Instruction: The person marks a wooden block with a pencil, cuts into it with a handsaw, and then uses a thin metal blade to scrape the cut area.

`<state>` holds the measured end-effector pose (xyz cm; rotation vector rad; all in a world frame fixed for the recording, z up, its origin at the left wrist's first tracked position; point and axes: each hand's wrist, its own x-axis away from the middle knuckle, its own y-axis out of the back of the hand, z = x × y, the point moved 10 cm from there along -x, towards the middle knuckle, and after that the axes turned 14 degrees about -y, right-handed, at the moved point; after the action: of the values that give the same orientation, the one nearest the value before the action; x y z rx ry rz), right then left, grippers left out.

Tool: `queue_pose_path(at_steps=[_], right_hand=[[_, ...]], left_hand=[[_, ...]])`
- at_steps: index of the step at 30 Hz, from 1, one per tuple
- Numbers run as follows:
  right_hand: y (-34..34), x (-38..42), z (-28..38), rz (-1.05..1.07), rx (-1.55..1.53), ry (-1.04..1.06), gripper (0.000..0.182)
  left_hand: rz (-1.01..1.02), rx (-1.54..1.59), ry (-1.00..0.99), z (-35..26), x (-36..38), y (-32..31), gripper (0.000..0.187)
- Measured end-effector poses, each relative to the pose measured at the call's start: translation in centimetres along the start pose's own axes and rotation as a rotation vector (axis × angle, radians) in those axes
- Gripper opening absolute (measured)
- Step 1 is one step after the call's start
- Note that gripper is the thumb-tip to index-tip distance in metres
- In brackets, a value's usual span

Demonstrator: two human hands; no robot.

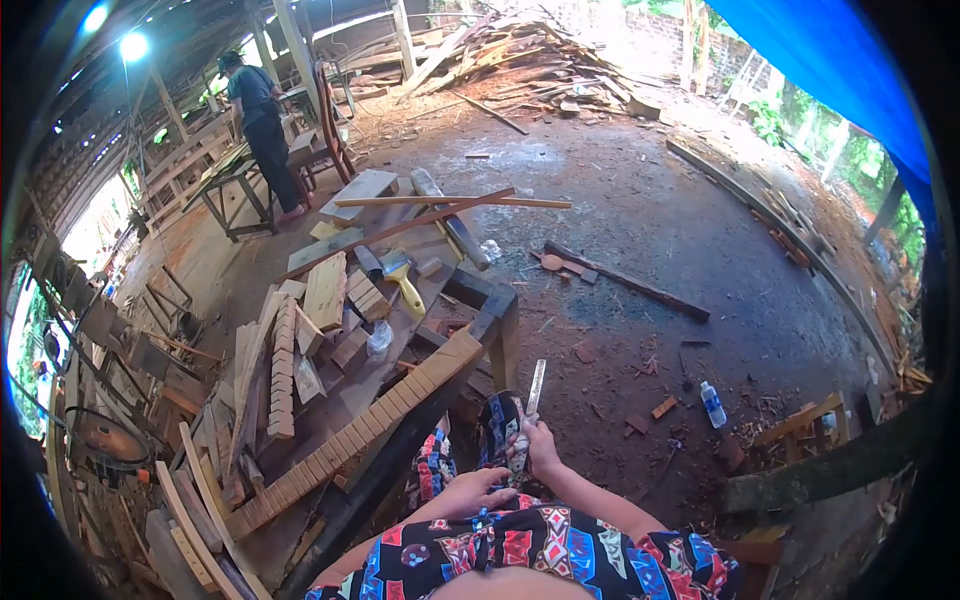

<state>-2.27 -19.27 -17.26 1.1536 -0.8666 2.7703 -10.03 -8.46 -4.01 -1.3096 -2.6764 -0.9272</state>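
Note:
My right hand (541, 449) is closed round a chisel (537, 388), its flat, bright metal blade pointing up and away from me. The fingers hide most of its handle. In my lap, on the patterned cloth, my left hand (478, 492) lies with its fingers stretched out, close to the lower end of the chisel. To the left of both hands, a long wooden strip with evenly spaced cross cuts (375, 425) lies along the edge of the workbench (492, 318). A second notched strip (283, 370) rests farther left among wood pieces.
A paintbrush (403, 283) and a crumpled plastic bag (380, 338) lie on the bench. A water bottle (713, 405) stands on the floor at right, near wood scraps. A dark beam (640, 285) lies ahead. Another person (262, 130) stands at a far table.

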Motion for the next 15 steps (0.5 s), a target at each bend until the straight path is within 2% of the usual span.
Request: queue_pose_path(at_steps=[2, 3, 5, 6, 8, 10, 12, 14, 15], right_hand=[[0.0, 0.1, -0.1, 0.007, 0.0, -0.008, 0.017], [-0.1, 0.2, 0.0, 0.016, -0.001, -0.015, 0.017], [-0.2, 0.2, 0.0, 0.026, -0.04, -0.027, 0.017], [-0.2, 0.1, -0.1, 0.035, -0.081, -0.035, 0.017], [-0.3, 0.3, -0.1, 0.044, -0.106, -0.047, 0.017], [-0.2, 0.4, -0.1, 0.052, -0.129, -0.063, 0.017], [0.0, 0.5, 0.1, 0.043, -0.082, -0.041, 0.016], [0.3, 0.6, 0.2, 0.025, -0.131, -0.074, 0.017], [1.4, 0.5, 0.2, -0.029, -0.153, -0.053, 0.017]], left_hand=[[-0.138, -0.016, -0.056, -0.4, 0.1, 1.3, 0.058], [-0.138, -0.015, -0.055, -0.3, 0.0, 1.3, 0.058], [-0.299, 0.134, -0.085, -0.2, 0.1, 2.9, 0.053], [-0.296, 0.135, -0.081, -0.6, 0.1, 3.6, 0.053], [-0.381, 0.039, -0.014, -1.6, 0.1, 7.0, 0.042], [-0.631, -0.129, -0.203, -1.9, 0.3, 11.0, 0.044], [-0.727, -0.064, -0.125, 0.2, 0.0, 13.9, 0.044], [-0.869, -0.24, -0.231, -3.4, 1.3, 17.7, 0.046], [-0.895, -0.293, -0.223, -3.3, 1.5, 19.0, 0.047]])
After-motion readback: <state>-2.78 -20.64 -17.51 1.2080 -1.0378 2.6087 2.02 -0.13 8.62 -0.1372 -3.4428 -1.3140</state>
